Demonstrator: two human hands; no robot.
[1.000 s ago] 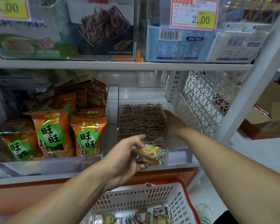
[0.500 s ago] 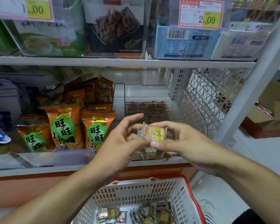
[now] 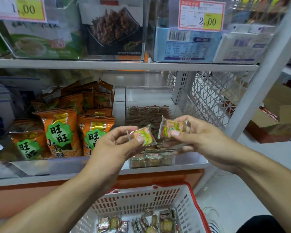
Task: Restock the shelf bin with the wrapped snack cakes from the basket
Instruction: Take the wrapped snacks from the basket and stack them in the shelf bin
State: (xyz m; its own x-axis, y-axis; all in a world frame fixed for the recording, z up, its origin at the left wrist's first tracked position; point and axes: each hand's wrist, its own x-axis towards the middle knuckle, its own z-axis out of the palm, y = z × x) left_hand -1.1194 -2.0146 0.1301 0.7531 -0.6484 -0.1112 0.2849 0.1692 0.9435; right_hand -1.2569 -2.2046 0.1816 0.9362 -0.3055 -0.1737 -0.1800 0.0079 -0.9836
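Two snack cakes are pinched, one under the left hand thumb, one under the right hand thumb; each should be laid flat in the bin beyond the fingertips.

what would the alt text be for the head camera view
Each hand pinches one wrapped snack cake, left hand and right hand, in front of a clear shelf bin partly filled with cakes. A white basket with more cakes sits below.

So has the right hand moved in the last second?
Yes. The right hand was reaching deep into the clear shelf bin beside the stacked cakes; it has pulled back out toward the person and now pinches a wrapped snack cake in front of the bin.
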